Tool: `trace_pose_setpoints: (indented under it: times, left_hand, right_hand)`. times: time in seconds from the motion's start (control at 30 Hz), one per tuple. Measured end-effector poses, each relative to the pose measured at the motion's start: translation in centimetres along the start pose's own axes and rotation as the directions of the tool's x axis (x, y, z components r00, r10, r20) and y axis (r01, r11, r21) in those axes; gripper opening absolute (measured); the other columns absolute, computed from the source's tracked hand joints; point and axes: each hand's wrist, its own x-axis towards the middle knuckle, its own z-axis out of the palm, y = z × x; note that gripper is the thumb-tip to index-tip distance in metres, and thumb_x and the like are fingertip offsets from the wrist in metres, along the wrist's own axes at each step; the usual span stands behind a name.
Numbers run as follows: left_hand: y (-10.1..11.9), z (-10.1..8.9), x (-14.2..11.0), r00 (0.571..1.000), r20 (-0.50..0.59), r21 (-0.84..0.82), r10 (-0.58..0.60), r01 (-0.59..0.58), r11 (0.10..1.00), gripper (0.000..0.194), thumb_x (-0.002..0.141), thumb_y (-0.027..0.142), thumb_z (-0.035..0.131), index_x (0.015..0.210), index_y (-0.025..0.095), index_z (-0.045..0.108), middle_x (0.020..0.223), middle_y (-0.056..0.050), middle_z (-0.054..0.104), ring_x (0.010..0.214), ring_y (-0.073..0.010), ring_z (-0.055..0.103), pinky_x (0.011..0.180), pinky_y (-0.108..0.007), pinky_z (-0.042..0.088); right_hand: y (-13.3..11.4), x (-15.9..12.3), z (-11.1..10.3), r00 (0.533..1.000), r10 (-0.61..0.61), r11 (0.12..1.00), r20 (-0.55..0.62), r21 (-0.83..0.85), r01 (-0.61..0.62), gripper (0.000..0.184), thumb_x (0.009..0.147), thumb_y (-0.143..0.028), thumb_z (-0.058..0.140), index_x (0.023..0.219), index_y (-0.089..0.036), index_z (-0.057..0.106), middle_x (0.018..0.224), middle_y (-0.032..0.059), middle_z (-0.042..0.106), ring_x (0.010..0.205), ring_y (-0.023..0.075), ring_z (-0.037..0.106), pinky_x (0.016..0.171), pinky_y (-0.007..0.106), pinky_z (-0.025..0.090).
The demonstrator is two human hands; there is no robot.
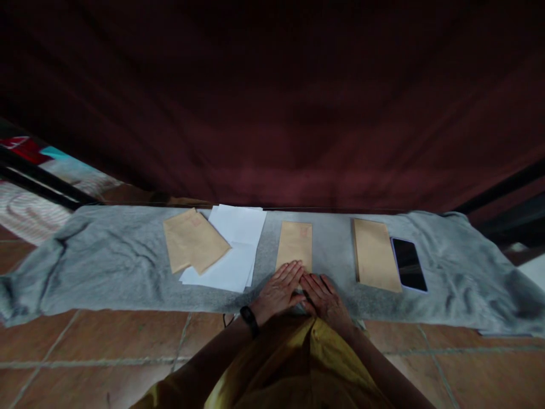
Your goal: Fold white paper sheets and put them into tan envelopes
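Grey cloth (106,267); left hand (279,292), right hand (326,298) flat, grip apart, covering envelope (294,244) near edge.

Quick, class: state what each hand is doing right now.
Left hand: open, flat, fingers on the middle brown envelope.
Right hand: open, flat beside it, holding nothing.

A grey cloth (106,267) covers the terracotta tiled floor (85,358). On the cloth lie tan envelopes (193,241), one (294,244) with a red stamp mark, white sheets (234,250) and a black-screened phone (409,264). Behind the cloth hangs a dark maroon curtain (298,113).
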Motion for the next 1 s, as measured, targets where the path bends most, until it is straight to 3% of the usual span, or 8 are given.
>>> trace_pose_setpoints:
  times: [0.2,0.57,0.83,1.0]
  left_hand:
    - [0.3,-0.1,0.0,1.0,-0.015,-0.005,-0.013,0.013,1.0,0.076,0.103,0.062,0.032,0.159,0.011,0.025,0.167,-0.014,0.026,0.156,-0.0229,0.017,0.127,-0.04,0.016]
    - [0.3,-0.5,-0.4,0.993,-0.113,0.047,-0.038,0.044,0.998,0.063,0.105,0.049,0.038,0.16,0.021,0.025,0.165,-0.008,0.035,0.153,-0.021,0.029,0.125,-0.043,0.026]
    - [-0.5,-0.6,-1.9,0.969,-0.155,0.096,-0.193,0.209,0.973,0.056,0.105,0.033,0.036,0.159,0.021,0.029,0.163,-0.007,0.039,0.151,-0.0233,0.035,0.122,-0.047,0.032]
    - [0.1,-0.4,-1.8,0.94,-0.193,0.073,-0.28,0.299,0.952,0.059,0.104,0.027,0.035,0.161,0.016,0.022,0.162,-0.011,0.039,0.151,-0.024,0.033,0.122,-0.048,0.034]
  right_hand:
    - [0.2,-0.3,-0.6,0.997,-0.043,0.999,0.061,0.03,0.041,0.051,0.103,-0.028,0.046,0.153,-0.018,0.042,0.16,0.0078,0.043,0.145,0.0235,0.042,0.123,0.05,0.028]
    - [0.2,-0.8,-1.6,0.995,0.028,0.994,0.094,0.098,-0.038,0.051,0.103,-0.025,0.045,0.154,-0.021,0.041,0.157,0.0057,0.047,0.142,0.0221,0.045,0.123,0.048,0.029]
    - [0.1,-1.0,-2.2,0.992,0.083,0.989,0.093,0.118,-0.094,0.049,0.105,-0.029,0.046,0.154,-0.023,0.041,0.157,0.0028,0.048,0.142,0.021,0.045,0.123,0.046,0.031]
    - [0.0,-0.9,-2.4,0.993,0.089,0.988,0.08,0.123,-0.098,0.047,0.105,-0.029,0.046,0.152,-0.023,0.046,0.155,0.0029,0.05,0.14,0.0209,0.047,0.122,0.046,0.031]
